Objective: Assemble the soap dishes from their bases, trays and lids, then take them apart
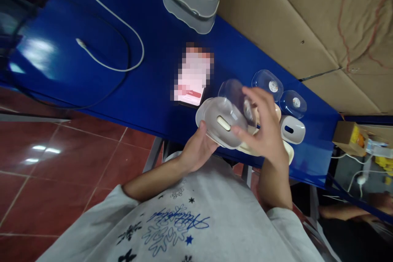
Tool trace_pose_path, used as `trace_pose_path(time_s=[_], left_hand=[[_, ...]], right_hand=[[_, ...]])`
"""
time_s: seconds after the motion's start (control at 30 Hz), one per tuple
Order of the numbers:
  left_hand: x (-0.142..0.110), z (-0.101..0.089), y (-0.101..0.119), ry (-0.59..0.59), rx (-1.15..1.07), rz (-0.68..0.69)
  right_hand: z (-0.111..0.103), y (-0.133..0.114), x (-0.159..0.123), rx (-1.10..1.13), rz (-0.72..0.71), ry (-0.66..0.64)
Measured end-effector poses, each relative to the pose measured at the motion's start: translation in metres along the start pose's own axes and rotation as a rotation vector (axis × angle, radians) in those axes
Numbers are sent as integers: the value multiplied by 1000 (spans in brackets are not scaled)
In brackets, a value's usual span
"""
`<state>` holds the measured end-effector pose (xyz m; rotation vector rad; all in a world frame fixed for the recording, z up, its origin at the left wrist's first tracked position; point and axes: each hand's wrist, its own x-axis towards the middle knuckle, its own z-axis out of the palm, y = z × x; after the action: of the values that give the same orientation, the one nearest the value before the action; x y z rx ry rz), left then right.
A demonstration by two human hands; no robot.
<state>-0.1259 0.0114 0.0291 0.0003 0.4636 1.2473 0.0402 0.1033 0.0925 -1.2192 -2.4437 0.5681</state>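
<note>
My left hand [199, 147] grips the near left side of a grey oval soap dish [215, 119], which is tilted above the table's front edge. A pale slot shows in its middle, and another pale rim lies under it. My right hand [264, 125] has its fingers curled round a clear plastic dish [232, 91] with a round sticker, just behind the grey one. The right thumb reaches to the grey dish's right side. Near that hand stand two clear dishes with stickers [264, 81], a whitish slotted dish [294, 134] and cream-coloured ones [288, 152], partly hidden.
A phone [194, 74] with a lit, blurred screen lies on the blue table [159, 90]. Stacked grey dishes [192, 0] stand behind it. A white cable [143, 45] curls at left. Cardboard [270, 20] borders the far side; another person's arm [346, 209] shows at lower right.
</note>
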Motion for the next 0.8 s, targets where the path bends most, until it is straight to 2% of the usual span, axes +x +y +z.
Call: trace_pose_path(time_s=[0.1, 0.23, 0.43, 0.67, 0.8], left_hand=[[1, 7, -2, -47, 5, -22], [3, 10, -9, -84, 17, -79], [2, 7, -16, -67, 36, -48], [0, 3, -16, -35, 123, -5], [-1, 8, -17, -2, 70, 35]], right_hand=[[6, -17, -33, 25, 10, -27], [28, -9, -53, 20, 20, 70], [47, 0, -59, 3, 11, 168], [44, -1, -54, 57, -47, 77], [42, -2, -51, 55, -74, 112]])
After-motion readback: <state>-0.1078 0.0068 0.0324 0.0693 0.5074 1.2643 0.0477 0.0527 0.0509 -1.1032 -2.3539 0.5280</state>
